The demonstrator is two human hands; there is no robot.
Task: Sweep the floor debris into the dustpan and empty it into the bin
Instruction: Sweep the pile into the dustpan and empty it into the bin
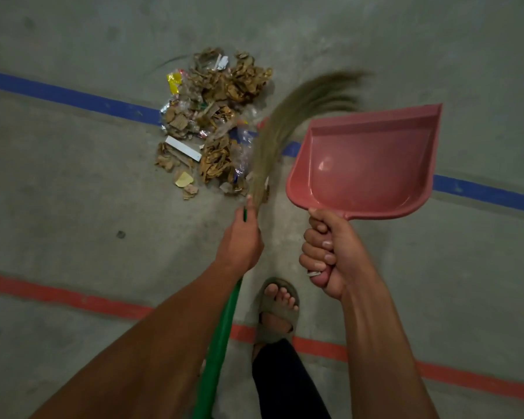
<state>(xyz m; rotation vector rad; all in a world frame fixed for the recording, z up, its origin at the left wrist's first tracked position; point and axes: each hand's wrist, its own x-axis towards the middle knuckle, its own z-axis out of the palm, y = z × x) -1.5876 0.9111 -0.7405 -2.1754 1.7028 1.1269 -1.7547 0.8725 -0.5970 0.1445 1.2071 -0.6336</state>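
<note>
Debris pile of torn brown cardboard scraps, crumpled clear plastic and bright foil wrappers (212,128), heaped on grey concrete floor (73,182), lying across painted blue floor line (73,96). White flat strip (183,148) and pale yellow scrap (184,179) at near edge of pile. Soft grass broom with green handle (221,337) and tan bristle head (288,116), gripped by left hand (241,240) just below where bristles meet handle, fingers wrapped round shaft. Bristle head angled up and to right, beside right edge of pile, tips blurred and fanned above the floor. Pink plastic dustpan (372,164), held by right hand (327,252), fingers and thumb curled tightly round its short handle. Dustpan raised off floor, tilted with open mouth facing away, inner tray bare and glossy. Pan just right of broom bristles, near pile but apart from it. Painted red floor line (58,293) running across nearer part of floor, passing beneath both forearms. Foot in grey open-toed sandal (277,309) planted between the arms on the red line, dark trouser leg (285,382) below it. Small dark spot (120,234) on concrete left of the hands.
</note>
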